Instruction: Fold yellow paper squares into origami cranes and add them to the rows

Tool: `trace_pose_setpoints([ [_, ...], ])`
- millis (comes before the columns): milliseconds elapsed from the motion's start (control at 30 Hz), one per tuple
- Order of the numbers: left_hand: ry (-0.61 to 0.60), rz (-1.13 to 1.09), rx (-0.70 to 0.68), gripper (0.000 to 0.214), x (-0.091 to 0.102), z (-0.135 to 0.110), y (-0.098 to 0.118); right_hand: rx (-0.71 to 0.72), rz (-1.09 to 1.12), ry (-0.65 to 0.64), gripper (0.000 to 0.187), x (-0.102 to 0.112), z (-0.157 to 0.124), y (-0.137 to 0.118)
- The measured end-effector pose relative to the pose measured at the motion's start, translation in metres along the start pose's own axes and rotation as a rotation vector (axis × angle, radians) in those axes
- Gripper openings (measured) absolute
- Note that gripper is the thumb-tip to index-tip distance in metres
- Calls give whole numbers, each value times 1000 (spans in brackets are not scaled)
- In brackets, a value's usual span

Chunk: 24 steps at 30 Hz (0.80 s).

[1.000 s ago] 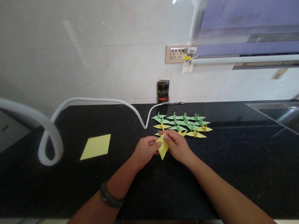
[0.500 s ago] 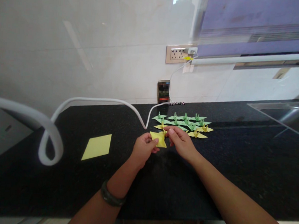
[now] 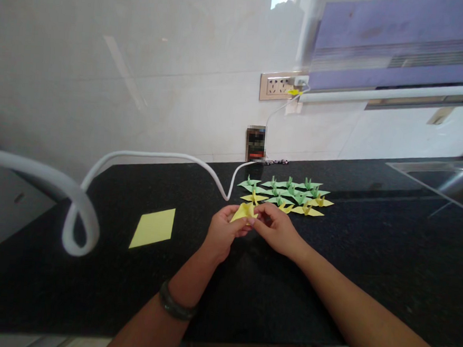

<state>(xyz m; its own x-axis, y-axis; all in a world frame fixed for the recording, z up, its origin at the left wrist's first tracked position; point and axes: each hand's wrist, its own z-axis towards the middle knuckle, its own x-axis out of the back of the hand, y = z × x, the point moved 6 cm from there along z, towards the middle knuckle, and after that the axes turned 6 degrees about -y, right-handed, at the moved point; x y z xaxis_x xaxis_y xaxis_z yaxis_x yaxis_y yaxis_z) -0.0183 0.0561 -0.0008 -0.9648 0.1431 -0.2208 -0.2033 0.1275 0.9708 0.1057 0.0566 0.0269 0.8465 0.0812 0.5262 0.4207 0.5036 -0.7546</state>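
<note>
1. Take the folded yellow paper (image 3: 243, 212) as your clock's centre; it sits between your hands, over the desk (image 3: 146, 305), with 12 o'clock toward the wall (image 3: 180, 112).
2. Your left hand (image 3: 223, 230) pinches it from the 9 o'clock side, thumb uppermost.
3. Your right hand (image 3: 278, 228) is narrow, thumb and fingertips gripping the 3 o'clock edge; you cannot tell how much paper they cover.
4. Uneven thumb pressure could set a crease off line, since the raised middle looks loosely formed.
5. Pulling your hands apart too hard could tear a corner.
6. Green cranes (image 3: 292, 191) and yellow cranes (image 3: 307, 211) stand at 1 to 3 o'clock, the nearest just beyond your right fingers; a forward push of the knuckles could crush one.
7. The flat yellow sheet (image 3: 153, 229) lies between 8 and 9 o'clock, well apart; a sweeping left forearm could drag it.
8. The white cable (image 3: 177, 156) dips at 10 o'clock, near your left hand, and might snag a careless reach.
</note>
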Motion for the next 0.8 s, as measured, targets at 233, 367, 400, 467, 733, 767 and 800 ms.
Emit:
trace_pose_setpoints([
  [233, -62, -11, 31, 30, -4, -2, -1, -118, 260, -61, 21, -2, 3, 14],
  [367, -108, 25, -4, 38, -9, -4, 3, -193, 424, -124, 26, -7, 3, 17],
  [400, -114, 39, -5, 37, -11, -4, 4, -207, 439, -120, 27, -7, 3, 18],
  [467, -110, 73, 4, 33, -12, -4, 3, -227, 437, -94, 27, -6, 2, 19],
  [733, -40, 235, -31, 28, -8, -3, 0, -282, 440, -65, 27, -8, 1, 24],
  [767, -36, 244, -34, 28, -8, -3, -1, -283, 449, -64, 26, -9, 1, 24],
  [800, -36, 249, -35, 28, -7, -2, -2, -286, 457, -61, 26, -9, 1, 24],
])
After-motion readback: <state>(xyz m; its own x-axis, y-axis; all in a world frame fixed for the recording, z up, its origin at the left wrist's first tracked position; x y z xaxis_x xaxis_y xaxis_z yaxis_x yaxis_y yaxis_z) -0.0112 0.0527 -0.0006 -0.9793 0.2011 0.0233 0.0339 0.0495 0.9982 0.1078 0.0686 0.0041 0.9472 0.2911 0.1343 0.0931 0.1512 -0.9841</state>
